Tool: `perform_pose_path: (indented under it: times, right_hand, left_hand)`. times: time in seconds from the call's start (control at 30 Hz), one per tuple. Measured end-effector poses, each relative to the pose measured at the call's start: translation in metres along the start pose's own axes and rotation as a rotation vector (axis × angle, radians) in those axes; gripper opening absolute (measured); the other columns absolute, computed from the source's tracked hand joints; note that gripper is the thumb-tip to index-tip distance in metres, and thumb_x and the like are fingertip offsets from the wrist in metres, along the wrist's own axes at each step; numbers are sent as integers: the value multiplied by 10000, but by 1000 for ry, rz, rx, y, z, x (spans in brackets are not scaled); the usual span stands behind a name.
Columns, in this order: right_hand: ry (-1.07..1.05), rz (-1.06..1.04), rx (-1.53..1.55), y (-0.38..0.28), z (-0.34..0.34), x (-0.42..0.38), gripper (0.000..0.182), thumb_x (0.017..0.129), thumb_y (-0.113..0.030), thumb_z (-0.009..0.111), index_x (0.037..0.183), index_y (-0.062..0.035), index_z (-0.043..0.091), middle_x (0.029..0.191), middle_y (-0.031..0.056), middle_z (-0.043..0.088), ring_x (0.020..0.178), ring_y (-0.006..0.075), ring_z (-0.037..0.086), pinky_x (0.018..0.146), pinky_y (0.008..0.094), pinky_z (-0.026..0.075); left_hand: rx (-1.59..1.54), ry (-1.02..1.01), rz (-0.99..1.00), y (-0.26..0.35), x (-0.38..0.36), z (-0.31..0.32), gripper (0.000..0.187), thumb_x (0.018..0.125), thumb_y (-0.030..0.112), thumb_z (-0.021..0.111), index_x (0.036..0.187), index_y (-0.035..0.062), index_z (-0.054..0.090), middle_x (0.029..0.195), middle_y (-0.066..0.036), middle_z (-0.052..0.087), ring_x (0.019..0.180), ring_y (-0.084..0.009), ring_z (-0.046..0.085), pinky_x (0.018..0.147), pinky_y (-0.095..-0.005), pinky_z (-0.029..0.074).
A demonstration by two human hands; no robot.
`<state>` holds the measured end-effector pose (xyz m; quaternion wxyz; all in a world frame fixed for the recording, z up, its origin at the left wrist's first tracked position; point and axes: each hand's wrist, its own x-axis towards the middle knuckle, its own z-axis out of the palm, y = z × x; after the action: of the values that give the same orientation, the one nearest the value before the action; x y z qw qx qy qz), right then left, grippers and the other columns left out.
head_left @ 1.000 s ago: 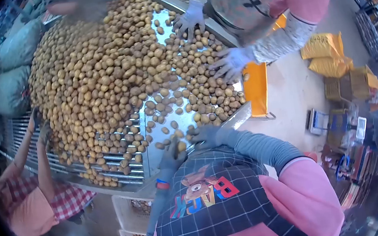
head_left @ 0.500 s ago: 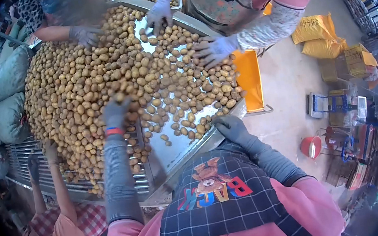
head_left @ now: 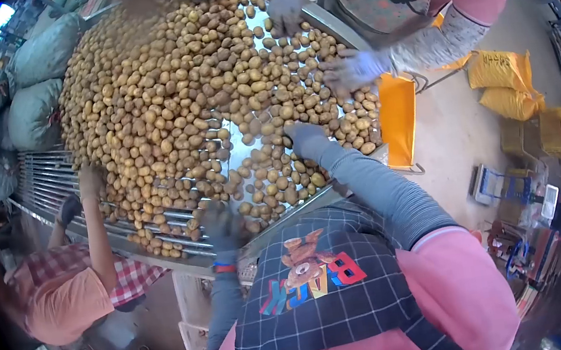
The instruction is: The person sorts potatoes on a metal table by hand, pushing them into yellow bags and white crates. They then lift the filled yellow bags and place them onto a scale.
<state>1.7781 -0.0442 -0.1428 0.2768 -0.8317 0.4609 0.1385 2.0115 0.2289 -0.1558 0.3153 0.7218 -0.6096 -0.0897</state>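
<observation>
Head camera: the grey-gloved right hand rests palm-down, fingers spread, on small brown potatoes heaped on the shiny metal sorting table. The grey-gloved left hand lies at the table's near edge; its grip cannot be told.

Produce warehouse: potato sorting table, sacks

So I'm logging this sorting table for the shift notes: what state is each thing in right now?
Potatoes: heaped loose across the table.
Metal table: mostly covered, bare patch near the front.
Left hand: gloved, at the near edge among potatoes.
Right hand: gloved, reaching onto the potatoes.
Orange crate: beside the table.
Sacks: full, stacked.
</observation>
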Motion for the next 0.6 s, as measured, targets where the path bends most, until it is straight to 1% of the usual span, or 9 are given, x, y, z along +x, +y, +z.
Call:
perform_pose_path:
  times: [0.1,0.17,0.23,0.33,0.37,0.43,0.5,0.57,0.6]
  right_hand:
    - [-44,-1,-120,-4,16,-38,300,870,-191,605,1160,-117,581,1205,156,589,1110,359,620,867,478,521]
    - [13,-65,-94,19,34,-47,315,872,-242,620,1159,-120,580,1168,151,596,1094,360,621,871,469,522]
    - [16,-35,-68,28,24,-53,317,869,-258,626,1151,-120,582,1167,146,596,1086,360,623,873,464,522]
    - [39,-2,-12,26,-9,-66,319,863,-264,632,1148,-130,588,1171,133,599,1076,356,625,881,461,519]
    - [50,2,5,26,-18,-70,319,859,-254,632,1154,-140,594,1177,126,601,1074,353,625,886,462,518]
    - [84,89,-42,37,-24,-62,330,857,-224,616,1180,-158,607,1192,119,605,1079,340,629,895,463,517]
    - [182,190,-102,57,-18,-50,341,855,-206,606,1194,-179,616,1157,120,630,1052,335,645,884,458,521]
    - [235,190,-128,63,-8,-32,326,839,-170,613,1164,-167,638,1115,121,660,1033,343,657,897,452,518]
    - [188,163,-164,70,3,-16,326,823,-169,630,1148,-165,649,1092,123,676,1009,345,666,892,454,522]
  left_hand:
    - [496,401,-150,-99,-7,-51,404,845,137,711,1214,-11,631,1209,-213,635,1185,-370,562,1056,-450,416]
    - [218,377,-683,-113,6,-97,591,877,234,709,1380,-12,524,1399,-242,518,1304,-372,492,1095,-413,381]
    - [63,480,-806,-131,9,-106,558,897,196,687,1383,-18,514,1374,-220,548,1270,-343,524,1075,-382,402]
    - [-26,470,-582,-116,9,-72,501,915,152,665,1372,-4,531,1357,-190,573,1243,-302,546,1044,-371,430]
    - [62,355,-577,-105,20,-57,424,927,123,643,1331,9,578,1321,-172,607,1195,-263,580,1019,-362,453]
    - [-375,274,-577,-41,68,-21,364,921,90,636,1274,0,622,1259,-137,658,1115,-212,632,963,-310,491]
    - [-227,55,-233,10,120,11,351,901,80,620,1249,44,653,1162,-123,703,1052,-232,671,933,-321,511]
    - [-286,-108,-313,43,169,59,379,876,192,637,1241,97,668,1125,-138,704,1004,-259,679,885,-379,527]
    - [7,-233,-344,41,187,96,437,861,264,650,1274,121,647,1138,-147,697,1001,-282,678,887,-397,528]
